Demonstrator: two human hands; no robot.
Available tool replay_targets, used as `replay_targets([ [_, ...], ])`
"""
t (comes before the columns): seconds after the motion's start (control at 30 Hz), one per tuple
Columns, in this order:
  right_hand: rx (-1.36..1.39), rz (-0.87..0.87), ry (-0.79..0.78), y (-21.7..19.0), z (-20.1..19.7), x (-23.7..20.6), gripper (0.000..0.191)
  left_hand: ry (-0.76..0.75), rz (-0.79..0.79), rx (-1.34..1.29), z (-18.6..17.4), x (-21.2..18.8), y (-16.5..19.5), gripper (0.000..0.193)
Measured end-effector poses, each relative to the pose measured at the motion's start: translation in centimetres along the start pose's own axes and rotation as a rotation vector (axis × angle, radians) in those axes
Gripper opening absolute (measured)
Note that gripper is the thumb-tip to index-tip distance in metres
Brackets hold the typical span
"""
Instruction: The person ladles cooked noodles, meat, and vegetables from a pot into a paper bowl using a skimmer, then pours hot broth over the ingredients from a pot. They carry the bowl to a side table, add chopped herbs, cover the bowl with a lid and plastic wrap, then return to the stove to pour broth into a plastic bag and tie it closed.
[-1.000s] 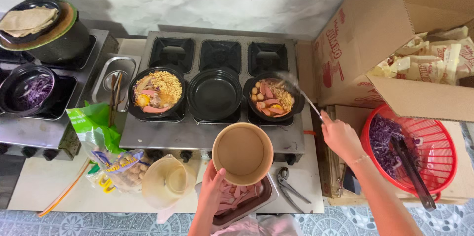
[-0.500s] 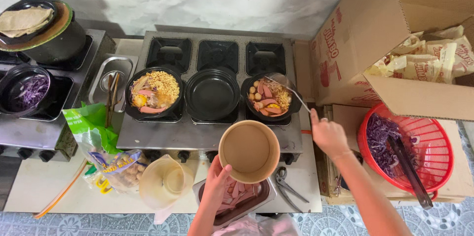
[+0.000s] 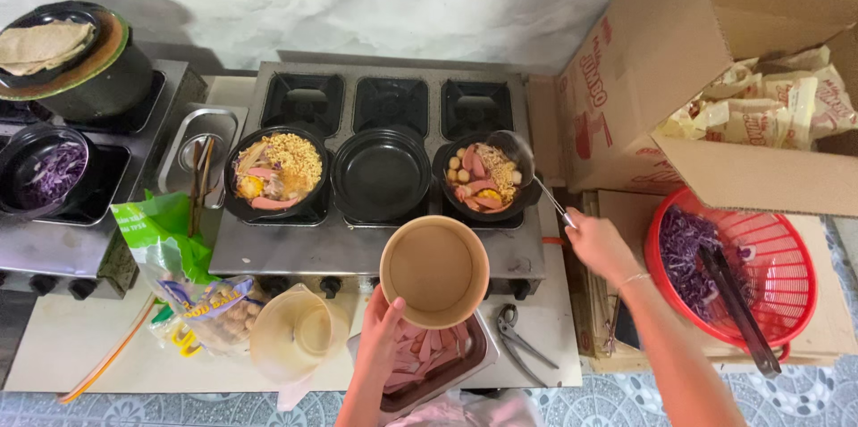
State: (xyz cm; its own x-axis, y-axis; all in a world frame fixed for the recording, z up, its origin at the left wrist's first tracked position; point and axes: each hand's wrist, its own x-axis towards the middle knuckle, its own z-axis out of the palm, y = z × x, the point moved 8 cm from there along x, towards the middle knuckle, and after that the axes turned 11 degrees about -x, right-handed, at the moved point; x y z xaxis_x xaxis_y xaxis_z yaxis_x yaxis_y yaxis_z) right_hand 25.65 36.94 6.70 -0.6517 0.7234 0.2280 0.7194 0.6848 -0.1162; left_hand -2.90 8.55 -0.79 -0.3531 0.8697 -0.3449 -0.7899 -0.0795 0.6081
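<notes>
The left hand (image 3: 382,338) is holding an empty paper bowl (image 3: 435,271) from below, just in front of the stove (image 3: 357,244). The right hand (image 3: 597,244) is gripping a ladle (image 3: 527,168); its handle is running from this hand up-left into the right black pot (image 3: 485,177) of noodles, sausage and fish balls, lying just beyond the bowl.

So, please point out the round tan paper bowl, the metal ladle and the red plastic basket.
Round tan paper bowl (image 3: 435,271), head view, inner bottom.
Metal ladle (image 3: 512,148), head view, scoop.
Red plastic basket (image 3: 798,277), head view, right wall.
</notes>
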Motion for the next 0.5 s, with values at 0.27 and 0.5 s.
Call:
replay_targets([
  [0.27, -0.615, 0.003, -0.227, -1.8, 1.6, -1.1, 0.067, -0.013, -0.014, 0.040, 0.2, -0.7, 0.1, 0.063],
  [0.5, -0.634, -0.048, -0.165, -1.8, 2.5, -0.4, 0.064, -0.057, -0.003, 0.016, 0.9, -0.4, -0.2, 0.064],
])
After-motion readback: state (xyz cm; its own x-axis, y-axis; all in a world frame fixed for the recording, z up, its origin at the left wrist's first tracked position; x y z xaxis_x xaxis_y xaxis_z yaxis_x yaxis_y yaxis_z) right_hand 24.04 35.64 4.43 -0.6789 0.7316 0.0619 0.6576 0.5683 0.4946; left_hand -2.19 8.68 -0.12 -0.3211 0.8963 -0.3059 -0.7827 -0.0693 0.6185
